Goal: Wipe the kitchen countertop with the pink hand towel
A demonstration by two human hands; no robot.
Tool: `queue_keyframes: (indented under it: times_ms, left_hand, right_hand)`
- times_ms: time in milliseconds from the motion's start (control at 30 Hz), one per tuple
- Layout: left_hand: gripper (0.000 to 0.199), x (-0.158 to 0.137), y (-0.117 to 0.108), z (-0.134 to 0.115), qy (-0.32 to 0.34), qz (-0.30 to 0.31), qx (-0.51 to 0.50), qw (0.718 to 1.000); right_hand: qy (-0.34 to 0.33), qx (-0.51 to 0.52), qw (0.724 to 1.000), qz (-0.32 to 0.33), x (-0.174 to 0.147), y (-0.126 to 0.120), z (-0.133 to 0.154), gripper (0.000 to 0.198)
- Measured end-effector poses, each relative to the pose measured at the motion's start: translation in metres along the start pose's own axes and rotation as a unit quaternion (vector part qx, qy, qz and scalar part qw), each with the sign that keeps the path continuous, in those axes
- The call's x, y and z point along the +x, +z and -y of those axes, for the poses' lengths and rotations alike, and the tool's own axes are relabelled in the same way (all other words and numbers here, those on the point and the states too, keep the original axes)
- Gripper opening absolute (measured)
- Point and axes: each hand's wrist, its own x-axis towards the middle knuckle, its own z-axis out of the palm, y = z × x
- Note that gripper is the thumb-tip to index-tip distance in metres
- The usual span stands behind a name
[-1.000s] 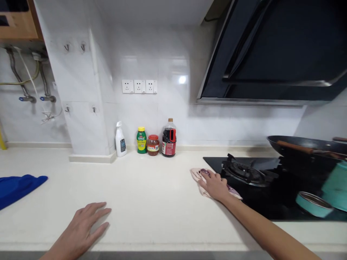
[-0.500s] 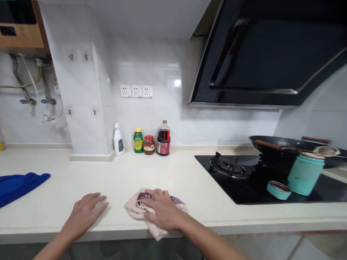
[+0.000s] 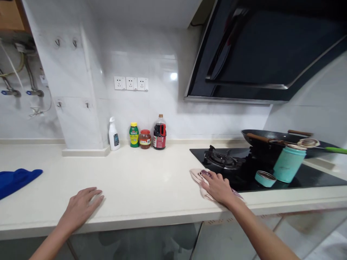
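My right hand [image 3: 219,188] presses a pale pink cloth [image 3: 197,177] with a purple patch against the white countertop [image 3: 143,184]. The cloth is bunched under my palm and fingers, at the front left corner of the black gas stove [image 3: 245,184], overlapping its edge. Part of the cloth is hidden beneath my hand and wrist. Near the counter's front edge, well to the left, my left hand [image 3: 81,206] is open and holds nothing, its thumb apart from the fingers.
A white spray bottle [image 3: 114,135], green-yellow bottle [image 3: 134,135], red-lidded jar [image 3: 145,140] and dark sauce bottle [image 3: 159,135] line the wall. On the stove are a wok [image 3: 282,135], a teal canister [image 3: 289,164] and its teal lid [image 3: 265,179]. A blue cloth [image 3: 18,180] lies at left.
My right hand has slid the pink cloth rightward along the counter to the stove's edge. My left hand stays nearly where it was. The view has shifted slightly right and down.
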Motion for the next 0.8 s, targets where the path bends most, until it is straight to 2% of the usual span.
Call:
queue_keyframes:
  times_ms: [133, 200, 267, 400, 500, 567, 633, 700, 800]
  left_hand:
    - [0.056, 0.001, -0.001, -0.003, -0.011, 0.021, 0.006, 1.000]
    - [0.055, 0.001, -0.003, -0.005, -0.008, 0.019, 0.009, 1.000]
    - [0.054, 0.001, -0.004, -0.007, -0.002, 0.018, 0.004, 1.000]
    - [0.058, 0.003, -0.006, -0.004, -0.026, 0.046, -0.019, 0.998]
    - [0.062, 0.006, -0.006, -0.001, -0.052, 0.048, -0.040, 0.997]
    - [0.064, 0.009, -0.006, 0.002, -0.068, 0.043, -0.061, 0.995]
    - [0.065, 0.011, -0.006, 0.005, -0.080, 0.040, -0.081, 0.993]
    - [0.066, 0.014, -0.007, 0.009, -0.084, 0.038, -0.092, 0.991]
    - [0.066, 0.016, -0.007, 0.014, -0.089, 0.040, -0.097, 0.990]
  right_hand:
    - [0.040, 0.002, 0.999, -0.032, -0.041, 0.004, -0.006, 0.041]
    - [0.069, 0.020, 0.996, -0.049, -0.049, 0.002, 0.007, 0.041]
    - [0.059, 0.043, 0.996, -0.056, -0.051, -0.003, 0.032, 0.041]
    - [-0.034, 0.107, 0.991, -0.076, -0.056, -0.021, 0.121, 0.039]
    - [-0.118, 0.172, 0.973, -0.102, -0.068, -0.034, 0.196, 0.038]
    - [-0.172, 0.209, 0.955, -0.117, -0.077, -0.038, 0.235, 0.041]
    - [-0.223, 0.223, 0.940, -0.132, -0.085, -0.035, 0.260, 0.057]
    - [-0.261, 0.216, 0.927, -0.159, -0.091, -0.025, 0.271, 0.071]
    - [-0.281, 0.208, 0.908, -0.229, -0.096, -0.001, 0.268, 0.066]
